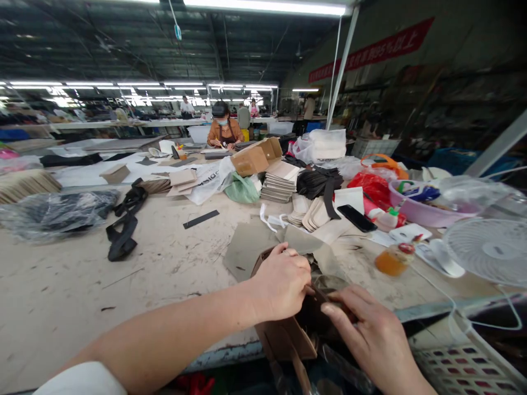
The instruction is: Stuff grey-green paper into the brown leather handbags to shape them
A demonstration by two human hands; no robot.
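At the table's front edge a brown bag [286, 334] with a dark, olive-toned inside is tilted in front of me. My left hand [284, 282] reaches across it, its fingers curled down over the bag's edge and partly hidden. My right hand [366, 323] pinches the bag's right rim between thumb and fingers. Brown strap-like strips hang below the bag. Beneath and behind it lies a grey-green sheet [242, 247] on the tabletop.
A fan [489, 249], a jar of amber liquid [391, 262] and a phone [356, 218] stand or lie right. Beyond are a pink basin [432, 213], stacked panels [278, 184] and a cardboard box [251, 159]. A plastic basket [469, 356] is below right. A co-worker [224, 131] sits opposite.
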